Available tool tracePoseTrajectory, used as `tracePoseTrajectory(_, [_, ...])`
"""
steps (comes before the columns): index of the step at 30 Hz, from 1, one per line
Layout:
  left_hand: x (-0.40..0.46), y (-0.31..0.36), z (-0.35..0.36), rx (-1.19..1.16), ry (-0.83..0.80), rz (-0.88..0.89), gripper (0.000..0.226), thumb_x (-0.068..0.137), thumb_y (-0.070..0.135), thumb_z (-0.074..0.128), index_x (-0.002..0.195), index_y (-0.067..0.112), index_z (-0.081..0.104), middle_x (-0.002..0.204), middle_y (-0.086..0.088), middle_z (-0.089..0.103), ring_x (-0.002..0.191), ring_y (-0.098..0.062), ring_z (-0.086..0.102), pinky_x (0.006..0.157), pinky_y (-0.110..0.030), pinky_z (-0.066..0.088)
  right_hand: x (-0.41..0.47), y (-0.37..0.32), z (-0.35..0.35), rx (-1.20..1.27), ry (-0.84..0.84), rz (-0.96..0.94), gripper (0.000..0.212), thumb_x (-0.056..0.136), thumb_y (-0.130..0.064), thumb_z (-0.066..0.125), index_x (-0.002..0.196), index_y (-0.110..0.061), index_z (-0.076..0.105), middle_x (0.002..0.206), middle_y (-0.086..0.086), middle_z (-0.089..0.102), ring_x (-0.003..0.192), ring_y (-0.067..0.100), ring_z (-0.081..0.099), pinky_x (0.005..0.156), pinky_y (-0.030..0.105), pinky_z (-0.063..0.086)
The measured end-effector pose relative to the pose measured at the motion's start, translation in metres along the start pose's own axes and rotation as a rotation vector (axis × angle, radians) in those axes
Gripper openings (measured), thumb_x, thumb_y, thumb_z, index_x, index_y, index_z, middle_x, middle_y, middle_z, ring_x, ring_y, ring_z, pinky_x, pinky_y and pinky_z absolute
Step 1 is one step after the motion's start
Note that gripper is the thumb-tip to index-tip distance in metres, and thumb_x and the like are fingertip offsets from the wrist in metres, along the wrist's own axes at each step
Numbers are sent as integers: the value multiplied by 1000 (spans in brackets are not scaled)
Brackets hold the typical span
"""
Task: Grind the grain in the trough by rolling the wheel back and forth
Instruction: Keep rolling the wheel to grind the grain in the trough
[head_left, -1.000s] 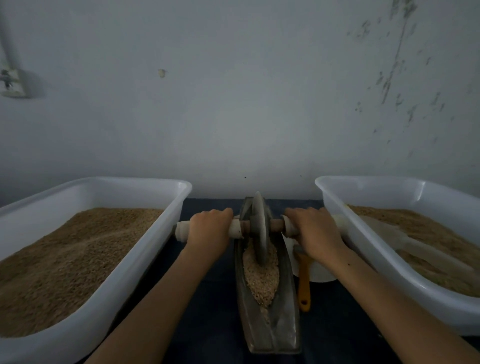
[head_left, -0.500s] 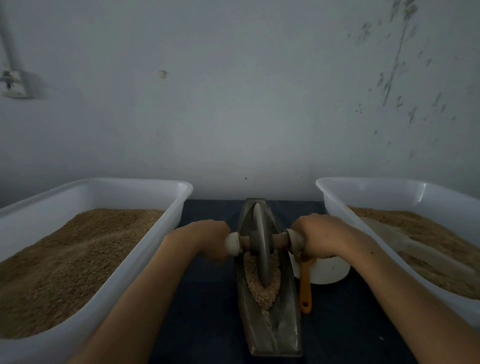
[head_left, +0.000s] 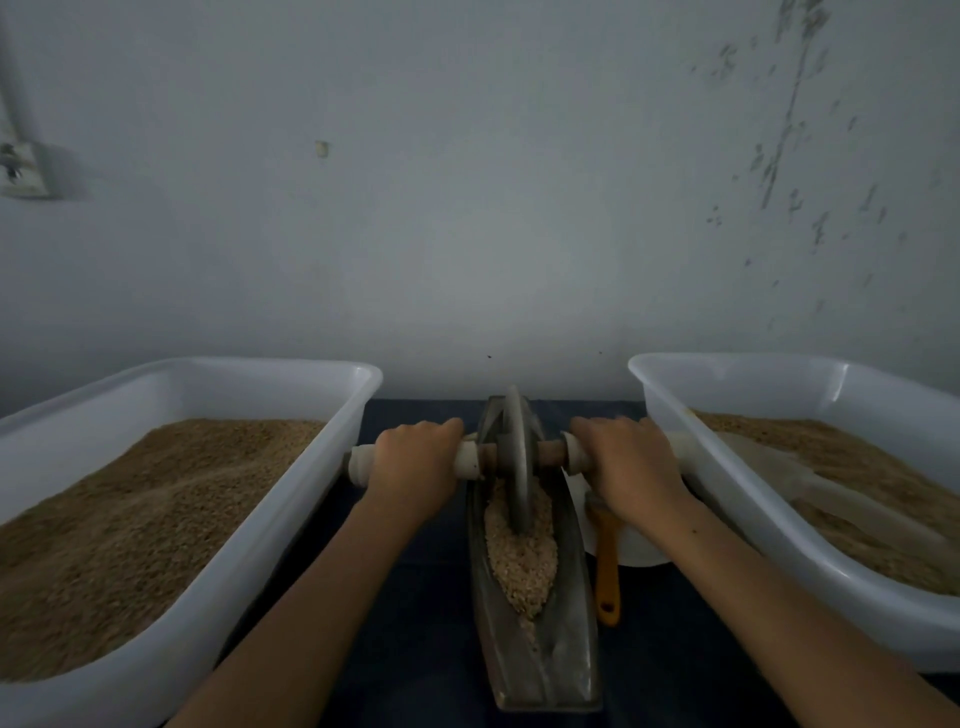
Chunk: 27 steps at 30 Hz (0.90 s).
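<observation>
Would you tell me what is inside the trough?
The trough holds pale grain, with the wheel standing in it. The wheel covers whatever lies beneath it.

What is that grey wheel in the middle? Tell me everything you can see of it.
The thin grey metal-looking grinding wheel stands upright on edge in the narrow boat-shaped grey trough, its rim sunk in pale crushed grain. A brown axle with pale grips crosses its hub; the left hand and right hand grip them.

Dull grey metal trough (head_left: 571, 670) and wheel (head_left: 515, 457), wooden axle (head_left: 550, 453), glossy white plastic tubs (head_left: 291, 499), dark matt bench (head_left: 415, 649).
</observation>
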<state>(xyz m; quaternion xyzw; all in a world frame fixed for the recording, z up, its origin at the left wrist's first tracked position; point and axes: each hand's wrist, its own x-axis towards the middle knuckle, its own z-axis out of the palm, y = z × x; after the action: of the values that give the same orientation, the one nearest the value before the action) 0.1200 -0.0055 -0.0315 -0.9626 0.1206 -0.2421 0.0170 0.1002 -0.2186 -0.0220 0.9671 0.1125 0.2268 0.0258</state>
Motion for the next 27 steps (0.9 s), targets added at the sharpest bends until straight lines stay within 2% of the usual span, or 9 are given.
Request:
tracePoseTrajectory(3, [0, -1, -3, 3, -41, 25, 17, 88, 31, 57, 99, 23, 48, 99, 2, 62, 89, -18, 60, 68, -29, 34, 1, -1, -5, 25, -59, 2, 22, 85, -16, 59, 82, -29, 41, 91, -7, 59, 94, 18, 58, 75, 30, 29])
tracePoseTrajectory(5, [1, -1, -7, 4, -121, 55, 20, 86, 31, 59, 103, 22, 52, 101, 0, 63, 93, -20, 60, 71, -30, 36, 1, -2, -10, 24, -134, -14, 22, 86, -16, 58, 81, -29, 41, 94, -4, 61, 93, 19, 59, 73, 29, 33])
tracePoseTrajectory(10, [6, -1, -20, -24, -351, 126, 34, 82, 32, 65, 113, 21, 57, 107, -2, 63, 99, -21, 60, 77, -31, 39, 4, -4, -27, 38, -403, -49, 12, 87, -17, 62, 96, -22, 56, 103, 2, 63, 95, 20, 61, 74, 30, 44])
tracePoseTrajectory(12, [7, -1, -22, -36, -412, 132, 38, 81, 33, 67, 115, 20, 57, 109, -3, 63, 100, -21, 60, 76, -31, 39, 5, -4, -34, 42, -499, -63, 12, 86, -18, 63, 93, -22, 54, 101, 3, 63, 92, 20, 61, 70, 28, 42])
tracePoseTrajectory(14, [7, -1, -22, -47, -433, 131, 38, 80, 34, 68, 115, 20, 57, 109, -3, 63, 99, -22, 60, 76, -31, 40, 4, -5, -36, 43, -523, -75, 13, 86, -18, 64, 91, -21, 53, 101, 4, 63, 92, 20, 61, 69, 27, 40])
tracePoseTrajectory(18, [7, -1, -19, -72, -397, 105, 37, 80, 34, 68, 113, 20, 58, 108, -3, 64, 99, -22, 60, 78, -33, 42, 3, -9, -34, 25, -424, -52, 11, 90, -17, 59, 99, -21, 56, 108, 4, 63, 98, 22, 61, 75, 29, 42])
tracePoseTrajectory(21, [5, -1, -14, -55, -320, 77, 32, 82, 34, 66, 110, 21, 57, 106, -2, 63, 97, -21, 60, 75, -32, 40, 3, -14, -28, 6, -320, -20, 18, 90, -14, 57, 93, -25, 43, 109, 1, 60, 104, 22, 58, 86, 34, 41])
tracePoseTrajectory(24, [3, 2, -7, -31, -180, 35, 23, 86, 33, 61, 104, 22, 53, 102, -1, 63, 93, -21, 60, 71, -31, 37, -1, -13, -16, 10, -108, -32, 19, 90, -13, 52, 91, -25, 37, 106, -2, 60, 101, 20, 56, 82, 32, 34])
tracePoseTrajectory(27, [1, 7, -2, 24, -53, 8, 20, 89, 32, 57, 103, 21, 48, 99, 1, 62, 88, -19, 60, 66, -30, 33, -5, -11, -8, 32, -24, -27, 20, 90, -12, 51, 90, -25, 36, 105, -4, 59, 99, 19, 54, 80, 31, 32])
